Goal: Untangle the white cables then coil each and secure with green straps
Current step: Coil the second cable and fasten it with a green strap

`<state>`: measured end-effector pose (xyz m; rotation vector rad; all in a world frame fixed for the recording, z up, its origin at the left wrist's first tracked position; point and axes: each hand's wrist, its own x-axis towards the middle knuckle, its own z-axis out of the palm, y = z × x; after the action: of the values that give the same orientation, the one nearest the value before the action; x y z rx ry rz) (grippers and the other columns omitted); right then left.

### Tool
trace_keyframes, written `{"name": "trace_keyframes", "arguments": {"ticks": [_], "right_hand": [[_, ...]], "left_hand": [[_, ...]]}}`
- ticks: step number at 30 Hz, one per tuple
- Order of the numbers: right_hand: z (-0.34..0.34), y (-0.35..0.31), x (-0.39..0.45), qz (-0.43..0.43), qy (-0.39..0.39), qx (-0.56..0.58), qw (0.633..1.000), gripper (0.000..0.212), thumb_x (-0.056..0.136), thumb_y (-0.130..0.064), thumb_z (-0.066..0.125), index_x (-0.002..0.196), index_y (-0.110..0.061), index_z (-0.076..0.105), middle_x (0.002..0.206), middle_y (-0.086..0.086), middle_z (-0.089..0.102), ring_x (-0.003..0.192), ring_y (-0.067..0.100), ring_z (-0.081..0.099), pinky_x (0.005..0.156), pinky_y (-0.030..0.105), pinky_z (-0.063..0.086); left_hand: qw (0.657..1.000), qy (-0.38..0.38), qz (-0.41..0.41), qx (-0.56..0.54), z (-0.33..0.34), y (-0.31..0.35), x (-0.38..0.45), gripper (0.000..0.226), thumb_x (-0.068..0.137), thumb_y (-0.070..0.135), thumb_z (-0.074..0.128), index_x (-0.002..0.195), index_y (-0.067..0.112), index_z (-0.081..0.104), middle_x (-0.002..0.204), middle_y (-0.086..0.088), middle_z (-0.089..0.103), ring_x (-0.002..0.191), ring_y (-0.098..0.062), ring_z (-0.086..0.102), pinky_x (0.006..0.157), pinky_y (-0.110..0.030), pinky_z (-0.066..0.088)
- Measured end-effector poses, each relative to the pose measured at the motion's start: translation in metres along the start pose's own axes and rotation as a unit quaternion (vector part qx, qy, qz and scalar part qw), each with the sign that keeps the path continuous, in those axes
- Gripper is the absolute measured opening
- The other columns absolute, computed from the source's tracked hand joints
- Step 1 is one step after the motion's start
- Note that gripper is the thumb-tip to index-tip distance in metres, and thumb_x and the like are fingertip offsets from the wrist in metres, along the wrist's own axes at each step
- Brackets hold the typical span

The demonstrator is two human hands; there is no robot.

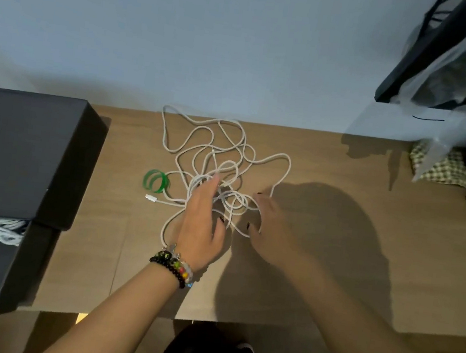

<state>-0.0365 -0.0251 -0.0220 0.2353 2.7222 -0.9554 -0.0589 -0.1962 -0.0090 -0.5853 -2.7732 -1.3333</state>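
Nearest us, the left hand (202,222) with beaded bracelets (173,265) reaches flat into the tangle of white cables (216,157), fingers straight, gripping nothing; the right hand (271,227) sits just beside, fingers curled at a loop, though whether it pinches I cannot tell; the snarl spreads away toward the wall, left hand deeper in; green straps (155,180) and a plug end (151,197) lie left; crossings under the palms are hidden.

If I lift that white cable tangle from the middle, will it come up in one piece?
Probably as a floppy clump: the white cables lie in loose crossing loops. They look thin, so likely light. The free plug end would probably dangle.
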Motion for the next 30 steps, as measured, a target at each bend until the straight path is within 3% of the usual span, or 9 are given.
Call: {"name": "trace_keyframes", "arguments": {"ticks": [3,8,14,17,19,22,25,27,30], "right_hand": [[0.002,0.019,0.011,-0.029,-0.014,-0.036,0.999,0.055,0.088,-0.008,0.057,0.140,-0.009,0.041,0.140,0.008,0.041,0.130,0.026,0.040,0.109,0.036,0.034],[-0.020,0.049,0.012,-0.119,0.075,-0.024,0.990,0.008,0.086,-0.013,0.067,0.092,-0.007,0.068,0.098,0.009,0.056,0.084,0.025,0.058,0.075,0.035,0.049],[-0.080,0.112,0.004,-0.155,0.108,-0.017,0.982,0.019,0.085,-0.027,0.060,0.079,-0.010,0.063,0.086,0.001,0.050,0.076,0.016,0.050,0.071,0.026,0.039],[-0.112,0.149,-0.004,-0.152,0.112,-0.043,0.981,0.012,0.085,-0.017,0.067,0.075,-0.014,0.060,0.083,0.000,0.051,0.071,0.017,0.050,0.064,0.027,0.035],[-0.129,0.179,-0.009,-0.133,0.165,-0.056,0.976,0.011,0.083,-0.013,0.070,0.076,-0.009,0.062,0.083,0.004,0.055,0.070,0.023,0.054,0.061,0.025,0.030],[-0.141,0.216,-0.015,-0.099,0.229,-0.056,0.967,0.015,0.082,-0.019,0.060,0.080,-0.004,0.063,0.088,0.010,0.058,0.074,0.032,0.059,0.064,0.028,0.035],[-0.131,0.229,-0.021,-0.119,0.250,-0.096,0.956,0.033,0.080,-0.018,0.053,0.107,-0.001,0.061,0.115,0.019,0.057,0.101,0.038,0.058,0.084,0.037,0.045],[-0.109,0.222,-0.029,-0.139,0.244,-0.159,0.947,0.049,0.078,-0.016,0.057,0.126,-0.008,0.052,0.137,0.018,0.045,0.123,0.038,0.044,0.098,0.047,0.038],[-0.068,0.203,-0.037,-0.191,0.186,-0.196,0.944,0.058,0.081,-0.023,0.054,0.137,-0.024,0.040,0.151,0.008,0.029,0.136,0.033,0.030,0.108,0.052,0.026]], "left_hand": [[0.999,0.007,0.018,0.030,0.012,-0.002,0.011,0.080,0.074,-0.008,0.058,0.148,0.004,0.030,0.145,-0.013,0.042,0.136,-0.025,0.037,0.116,-0.029,0.025],[0.992,-0.005,0.021,0.121,0.036,-0.006,0.021,0.080,0.072,-0.002,0.065,0.147,0.006,0.036,0.147,-0.016,0.039,0.136,-0.029,0.037,0.114,-0.037,0.032],[0.979,-0.019,0.011,0.202,0.085,0.011,0.015,0.077,0.072,0.008,0.072,0.143,0.007,0.042,0.148,-0.021,0.040,0.131,-0.038,0.042,0.107,-0.048,0.039],[0.969,-0.019,0.045,0.241,0.119,0.034,0.011,0.077,0.070,0.013,0.068,0.143,0.011,0.042,0.149,-0.017,0.039,0.128,-0.035,0.040,0.103,-0.052,0.042],[0.970,-0.003,0.049,0.240,0.142,0.049,0.007,0.075,0.070,0.016,0.061,0.142,0.014,0.043,0.151,-0.014,0.038,0.131,-0.032,0.035,0.102,-0.053,0.039],[0.977,0.016,0.094,0.191,0.169,0.062,0.000,0.073,0.073,0.011,0.055,0.144,0.010,0.038,0.153,-0.016,0.034,0.137,-0.034,0.034,0.108,-0.051,0.034],[0.985,0.070,0.110,0.113,0.182,0.068,-0.009,0.070,0.070,0.006,0.056,0.138,0.004,0.039,0.146,-0.016,0.034,0.134,-0.035,0.037,0.111,-0.043,0.033],[0.984,0.119,0.104,0.080,0.184,0.066,-0.013,0.064,0.067,0.008,0.054,0.130,0.007,0.041,0.135,-0.010,0.036,0.127,-0.033,0.039,0.110,-0.039,0.034],[0.981,0.148,0.096,0.080,0.182,0.048,-0.010,0.066,0.061,0.000,0.060,0.124,0.008,0.042,0.127,-0.008,0.039,0.121,-0.031,0.042,0.108,-0.039,0.036]]}}
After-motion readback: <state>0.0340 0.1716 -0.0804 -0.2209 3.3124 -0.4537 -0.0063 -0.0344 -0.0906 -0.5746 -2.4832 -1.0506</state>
